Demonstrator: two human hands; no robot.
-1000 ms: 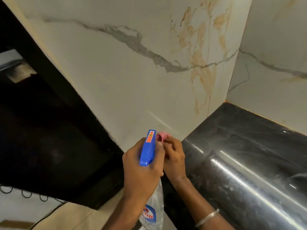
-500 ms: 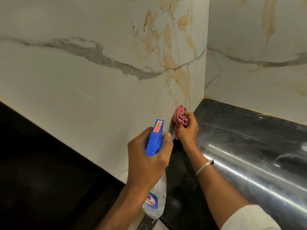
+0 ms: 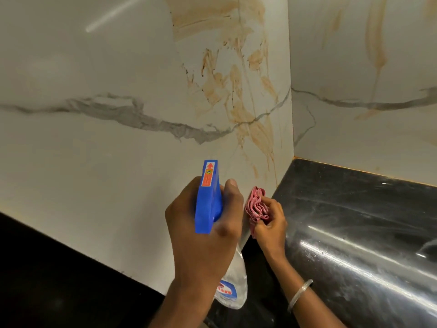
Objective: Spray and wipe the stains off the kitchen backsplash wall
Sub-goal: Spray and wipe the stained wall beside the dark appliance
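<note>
The left hand [image 3: 203,233] curls round the neck of the spray bottle [image 3: 209,197]. It looks light and maybe slippery. The right hand [image 3: 272,226] pinches a soft, bunched pink cloth [image 3: 256,207] just above the table [image 3: 354,221], close to the wall [image 3: 106,162]. Brown stains [image 3: 236,91] sit higher up.
</note>
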